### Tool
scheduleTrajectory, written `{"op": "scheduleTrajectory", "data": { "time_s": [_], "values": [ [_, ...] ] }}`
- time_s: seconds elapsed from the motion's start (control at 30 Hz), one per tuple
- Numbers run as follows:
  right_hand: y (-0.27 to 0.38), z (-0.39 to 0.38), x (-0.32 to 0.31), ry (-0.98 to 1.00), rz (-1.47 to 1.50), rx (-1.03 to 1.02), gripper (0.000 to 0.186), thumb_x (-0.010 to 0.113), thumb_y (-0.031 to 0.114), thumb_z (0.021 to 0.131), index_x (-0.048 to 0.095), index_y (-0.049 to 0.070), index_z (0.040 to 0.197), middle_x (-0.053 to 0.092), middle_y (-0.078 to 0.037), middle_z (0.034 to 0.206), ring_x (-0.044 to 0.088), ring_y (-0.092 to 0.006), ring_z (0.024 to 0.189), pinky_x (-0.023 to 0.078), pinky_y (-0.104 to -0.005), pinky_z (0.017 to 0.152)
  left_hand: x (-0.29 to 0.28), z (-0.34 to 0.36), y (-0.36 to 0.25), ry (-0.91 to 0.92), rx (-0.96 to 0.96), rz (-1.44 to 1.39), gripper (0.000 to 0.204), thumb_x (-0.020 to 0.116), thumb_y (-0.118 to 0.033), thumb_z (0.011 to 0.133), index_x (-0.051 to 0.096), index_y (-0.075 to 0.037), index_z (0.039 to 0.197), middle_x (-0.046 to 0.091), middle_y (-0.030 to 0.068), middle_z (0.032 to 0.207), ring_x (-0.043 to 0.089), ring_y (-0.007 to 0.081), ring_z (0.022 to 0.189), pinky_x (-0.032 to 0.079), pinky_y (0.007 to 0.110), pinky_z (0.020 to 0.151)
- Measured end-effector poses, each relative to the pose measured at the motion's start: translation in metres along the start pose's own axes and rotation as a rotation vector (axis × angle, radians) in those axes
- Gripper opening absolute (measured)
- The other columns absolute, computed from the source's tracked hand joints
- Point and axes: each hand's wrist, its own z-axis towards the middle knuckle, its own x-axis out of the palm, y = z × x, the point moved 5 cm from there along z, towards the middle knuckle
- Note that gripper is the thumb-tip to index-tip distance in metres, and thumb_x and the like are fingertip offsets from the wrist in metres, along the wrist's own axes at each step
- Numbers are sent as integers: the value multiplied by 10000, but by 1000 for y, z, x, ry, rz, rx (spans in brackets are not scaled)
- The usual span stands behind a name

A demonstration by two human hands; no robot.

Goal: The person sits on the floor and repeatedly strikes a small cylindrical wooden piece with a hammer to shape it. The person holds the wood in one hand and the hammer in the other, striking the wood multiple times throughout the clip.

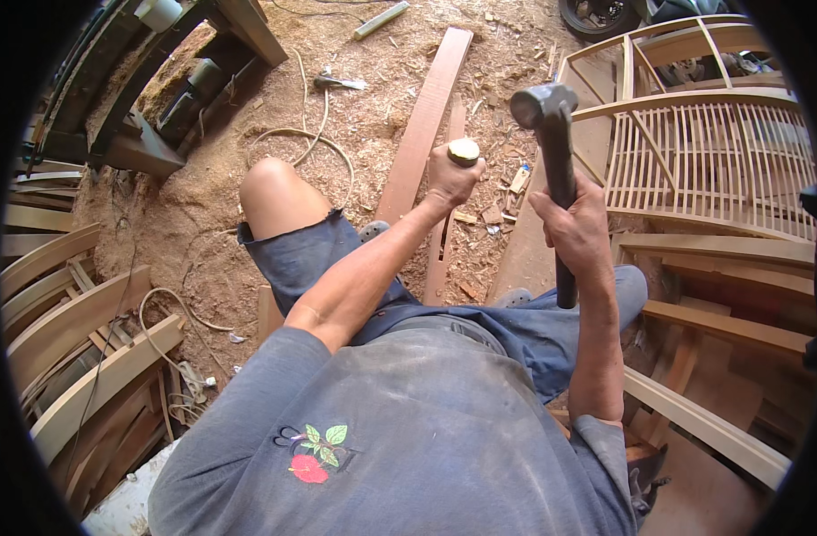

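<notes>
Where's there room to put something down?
Try the sawdust floor between the left knee, dark frame and curved boards, minding thin cords. The far end of the long plank, past the left hand, looks bare too. It's crowded on the right with slatted frames, and wood scraps lie beside the plank.

Hammer [556,154] — in right hand [580,225]

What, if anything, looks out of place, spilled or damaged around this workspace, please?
Loose wood shavings are strewn thickly underfoot, and a pale cord lies looped across them near the left knee, rather than coiled away. Nothing looks clearly damaged.
</notes>
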Motion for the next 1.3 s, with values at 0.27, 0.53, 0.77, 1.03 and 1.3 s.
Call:
{"op": "scheduleTrajectory", "data": {
  "time_s": [0.27,0.53,0.77,1.03,1.3],
  "values": [
    [52,-2,-26,-122,142,-56,128,750,81,948,632,44,913,562,18,624,512,-49,469,399,-209,428,5,-2,37,-41,39,22,141,799,-137,824,707,-31,832,727,70,755,713,161,678,604,321,648],
    [6,42,18,-166,-237,-126,145,685,111,927,636,-2,1002,677,-133,723,681,-253,588,543,-419,529,28,29,99,-152,134,23,174,797,-163,807,743,-30,905,762,78,795,718,163,693,594,349,656],
    [-42,26,31,84,-266,12,206,751,108,763,611,-11,855,561,-125,679,585,-207,644,503,-428,639,14,-3,74,-59,112,-94,303,866,-158,771,707,-23,991,733,101,875,720,192,824,587,371,768],
    [-12,65,30,-212,-387,-150,170,699,73,827,616,0,957,678,-243,778,712,-447,766,554,-505,662,30,40,101,-64,-77,37,315,839,-220,800,745,-27,1031,781,133,945,761,234,900,602,382,821],
    [-138,7,50,301,38,346,240,779,189,903,578,74,842,549,-1,607,550,-127,485,468,-335,451,31,51,110,72,-80,-18,434,891,-275,803,744,-36,1135,788,105,1028,742,176,956,590,375,839]
  ]
}}
